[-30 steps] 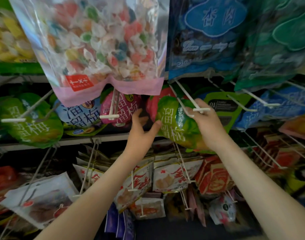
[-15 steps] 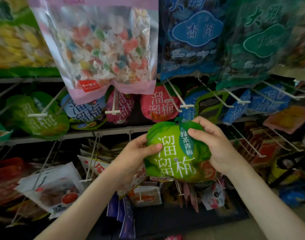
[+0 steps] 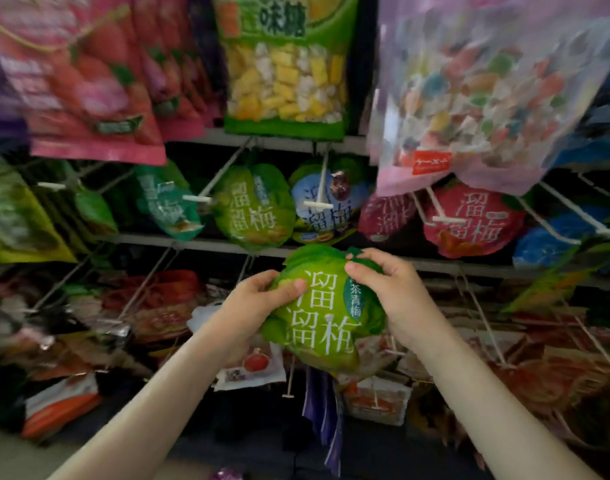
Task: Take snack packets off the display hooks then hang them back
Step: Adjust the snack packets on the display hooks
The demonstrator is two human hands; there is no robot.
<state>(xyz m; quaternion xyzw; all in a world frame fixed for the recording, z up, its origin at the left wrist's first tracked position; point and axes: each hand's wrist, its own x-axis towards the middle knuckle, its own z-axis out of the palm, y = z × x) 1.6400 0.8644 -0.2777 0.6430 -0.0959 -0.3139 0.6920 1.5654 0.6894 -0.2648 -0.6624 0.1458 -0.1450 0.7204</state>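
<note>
- Shop rack (image 3: 206,242) fills the bg: rows of wire hooks w/ snack bags at several levels; edges of view blurred.
- Green pkt (image 3: 324,317) is off the hooks, held in front of the rack, just below the middle row, white characters facing out.
- L hand (image 3: 258,303) grips its left edge, thumb across the front.
- R hand (image 3: 390,296) clamps the top right, fingers curled over the upper edge.
- Just above: second green bag (image 3: 255,216) on a hook (image 3: 197,199), blue-white bag (image 3: 327,216) beside it, red bag (image 3: 473,223) further right.
- Top row: yellow-cube bag (image 3: 286,74), clear sweets bag (image 3: 469,98).
</note>
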